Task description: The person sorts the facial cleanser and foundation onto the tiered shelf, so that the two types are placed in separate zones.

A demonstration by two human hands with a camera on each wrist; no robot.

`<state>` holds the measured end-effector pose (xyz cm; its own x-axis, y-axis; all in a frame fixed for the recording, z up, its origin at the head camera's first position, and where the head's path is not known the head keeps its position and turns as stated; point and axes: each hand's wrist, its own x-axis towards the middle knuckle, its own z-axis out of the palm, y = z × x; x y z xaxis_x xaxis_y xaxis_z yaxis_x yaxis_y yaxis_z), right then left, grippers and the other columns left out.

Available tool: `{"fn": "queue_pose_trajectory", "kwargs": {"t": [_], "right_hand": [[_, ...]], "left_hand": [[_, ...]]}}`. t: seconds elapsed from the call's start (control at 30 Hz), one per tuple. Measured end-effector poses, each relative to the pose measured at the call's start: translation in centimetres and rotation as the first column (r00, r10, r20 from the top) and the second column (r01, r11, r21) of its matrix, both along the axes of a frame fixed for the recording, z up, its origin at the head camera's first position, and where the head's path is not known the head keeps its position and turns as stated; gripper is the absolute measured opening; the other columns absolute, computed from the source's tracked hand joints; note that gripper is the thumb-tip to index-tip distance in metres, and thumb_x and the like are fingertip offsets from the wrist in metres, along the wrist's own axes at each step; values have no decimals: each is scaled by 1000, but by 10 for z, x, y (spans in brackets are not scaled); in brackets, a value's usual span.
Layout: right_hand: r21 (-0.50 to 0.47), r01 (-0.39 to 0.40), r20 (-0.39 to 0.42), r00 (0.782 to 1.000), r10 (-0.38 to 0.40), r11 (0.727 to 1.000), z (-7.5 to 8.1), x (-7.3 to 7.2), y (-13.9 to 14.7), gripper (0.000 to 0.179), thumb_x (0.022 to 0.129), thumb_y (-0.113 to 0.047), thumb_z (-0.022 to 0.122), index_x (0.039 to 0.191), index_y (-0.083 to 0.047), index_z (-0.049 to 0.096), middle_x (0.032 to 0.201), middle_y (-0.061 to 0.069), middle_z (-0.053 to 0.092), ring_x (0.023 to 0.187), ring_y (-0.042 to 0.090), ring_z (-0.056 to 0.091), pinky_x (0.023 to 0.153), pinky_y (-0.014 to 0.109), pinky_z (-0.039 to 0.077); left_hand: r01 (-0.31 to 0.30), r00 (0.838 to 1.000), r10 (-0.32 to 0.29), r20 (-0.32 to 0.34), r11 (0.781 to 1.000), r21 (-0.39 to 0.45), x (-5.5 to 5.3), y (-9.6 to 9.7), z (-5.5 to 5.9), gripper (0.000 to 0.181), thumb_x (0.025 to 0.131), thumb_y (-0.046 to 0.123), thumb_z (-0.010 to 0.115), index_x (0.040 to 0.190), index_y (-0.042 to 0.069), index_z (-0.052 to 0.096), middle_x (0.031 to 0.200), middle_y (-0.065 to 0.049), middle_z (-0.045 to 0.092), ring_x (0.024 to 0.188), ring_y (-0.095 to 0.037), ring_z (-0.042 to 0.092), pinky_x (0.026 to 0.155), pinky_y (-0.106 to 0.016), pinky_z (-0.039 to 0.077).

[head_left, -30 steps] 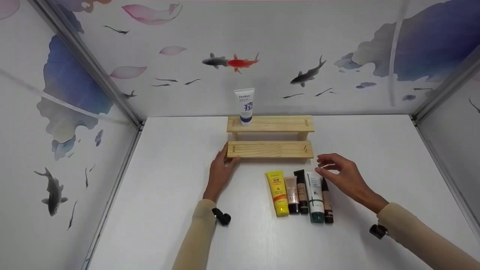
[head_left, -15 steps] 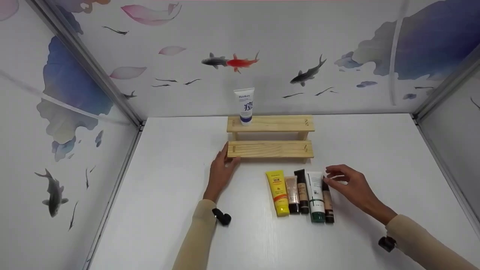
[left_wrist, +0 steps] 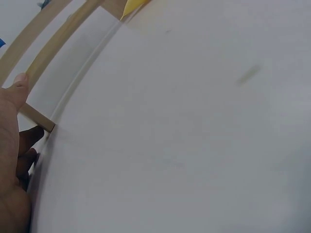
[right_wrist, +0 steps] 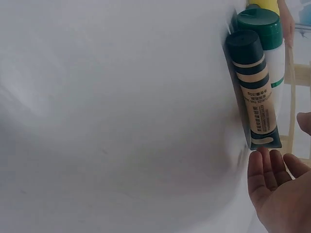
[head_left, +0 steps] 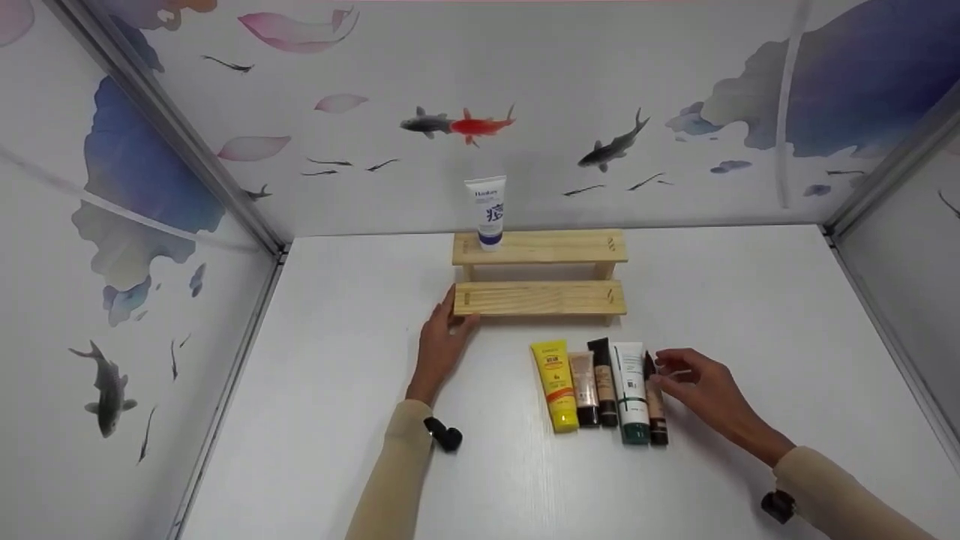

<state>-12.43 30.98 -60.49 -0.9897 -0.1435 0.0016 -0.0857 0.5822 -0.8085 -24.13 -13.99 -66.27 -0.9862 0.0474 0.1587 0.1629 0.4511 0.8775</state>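
Note:
A two-step wooden rack (head_left: 540, 298) stands at the back of the table. My left hand (head_left: 440, 341) grips the left end of its lower step, thumb on the front edge and fingers around the side. On the upper step a white tube with a blue cap (head_left: 489, 214) stands upright. Several cosmetic tubes lie side by side in front of the rack. My right hand (head_left: 701, 386) is beside the rightmost one, a slim beige-and-black tube (right_wrist: 257, 99). Its fingers are loosely bent, fingertips right at the tube's flat end in the right wrist view, nothing held between them.
Left of the slim tube lie a white tube with a green cap (head_left: 630, 390), a dark-and-beige tube (head_left: 603, 382), a pinkish tube (head_left: 583, 379) and a yellow tube (head_left: 555, 386). Printed panels (head_left: 555, 67) enclose the white table (head_left: 337, 315) at the back and sides.
My right hand has moved down and to the right, from above the white tube's top to the slim tube's right side. The left hand keeps its grip on the rack.

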Motion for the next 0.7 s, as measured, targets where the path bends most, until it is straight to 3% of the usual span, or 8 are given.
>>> {"fn": "queue_pose_trajectory", "kwargs": {"t": [0.17,0.43,0.7], "right_hand": [[22,13,23,1000,-13,1000,-4,2,0,53,102,-31,84,142,1,68,121,10,75,110,24,69,91,19,56],[30,6,-8,1000,-6,1000,-6,-1,-1,50,103,-31,82,139,1,69,116,8,74,102,16,66,86,19,54],[51,4,30,1000,-6,999,-10,-3,-4,51,101,-28,85,139,3,68,112,7,71,97,19,60,80,24,52]], "left_hand": [[-6,1000,6,3,1000,-1,-2,0,2,91,105,63,66,175,17,32,156,-8,63,129,-22,67,135,-44,22],[-5,1000,5,0,1000,-5,-6,2,4,88,107,60,66,175,15,32,160,-7,60,133,-21,65,135,-42,23],[-15,999,15,33,1000,-9,1,0,1,89,106,62,66,176,19,31,161,-8,58,131,-22,65,121,-47,45]]}}
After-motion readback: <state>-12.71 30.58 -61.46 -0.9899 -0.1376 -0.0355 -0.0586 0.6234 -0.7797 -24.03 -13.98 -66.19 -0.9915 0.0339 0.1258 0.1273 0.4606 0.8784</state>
